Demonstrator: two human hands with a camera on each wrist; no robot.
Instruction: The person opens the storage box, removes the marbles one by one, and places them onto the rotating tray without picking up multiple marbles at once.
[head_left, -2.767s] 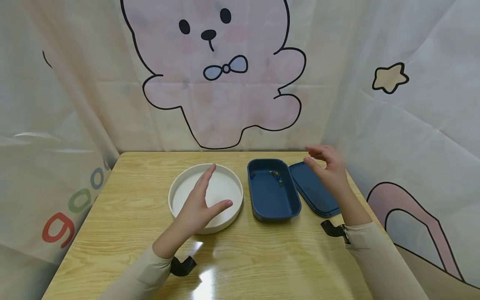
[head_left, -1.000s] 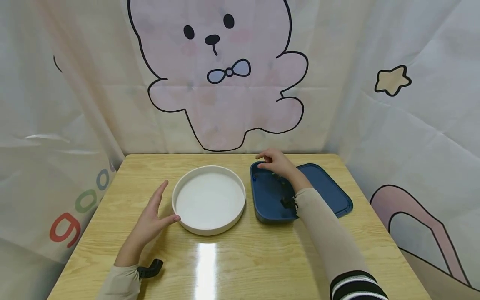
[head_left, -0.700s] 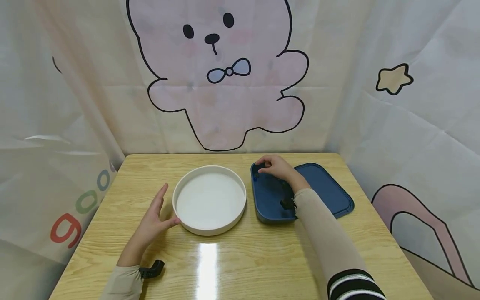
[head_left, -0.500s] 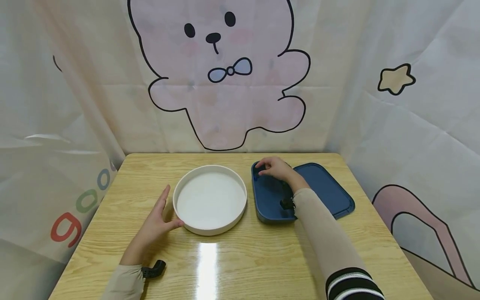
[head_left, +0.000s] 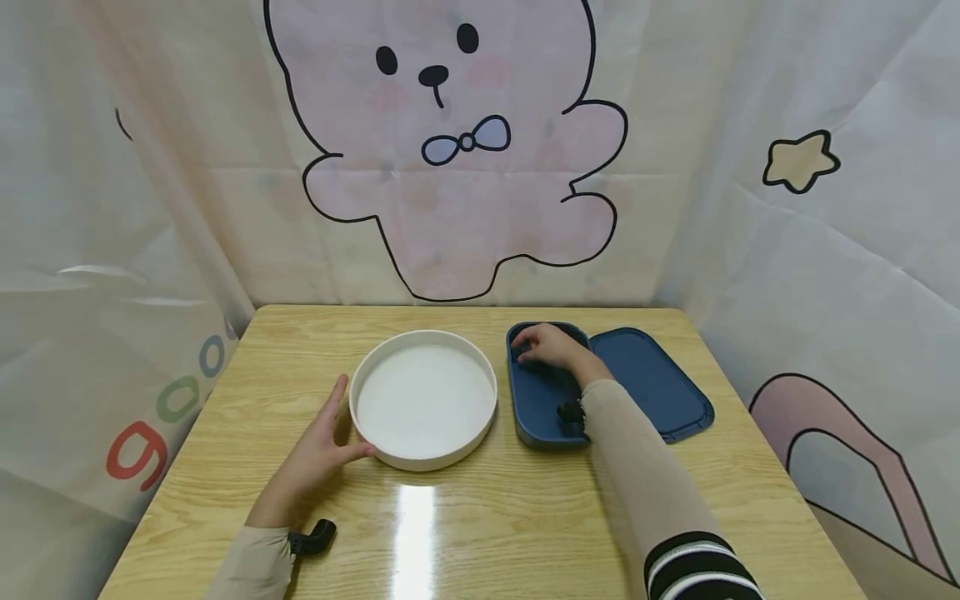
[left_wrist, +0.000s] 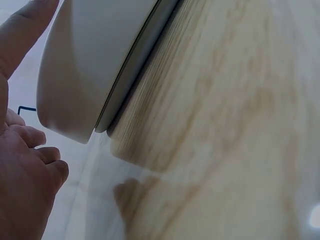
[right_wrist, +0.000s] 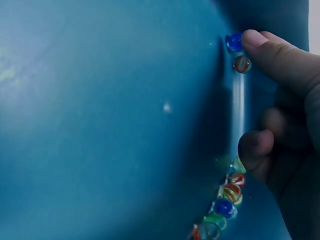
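My left hand (head_left: pixel 318 442) is beside a round white shallow dish (head_left: pixel 422 400), fingers extended, thumb at its near-left wall. The left wrist view has the dish's pale side wall (left_wrist: pixel 90 65) close to the fingers. My right hand (head_left: pixel 551 346) reaches into a dark blue rectangular box (head_left: pixel 543 408), at its far-left corner. In the right wrist view, the thumb tip (right_wrist: pixel 255 38) meets a blue glass marble (right_wrist: pixel 234 42); whether the hidden index tip pinches it I cannot tell. A brown-striped marble (right_wrist: pixel 242 64) lies just below. Several more marbles (right_wrist: pixel 225 207) line the box's far edge.
A flat blue lid (head_left: pixel 652 387) lies on the wooden table (head_left: pixel 487 517) at the box's right. Behind the table hangs a curtain (head_left: pixel 450 208) printed with a bear. Black camera mounts sit at both wrists.
My right hand swung left from above the lid to the box, then sank into its far-left corner. The left hand withdrew from over the dish to its left side, then edged closer.
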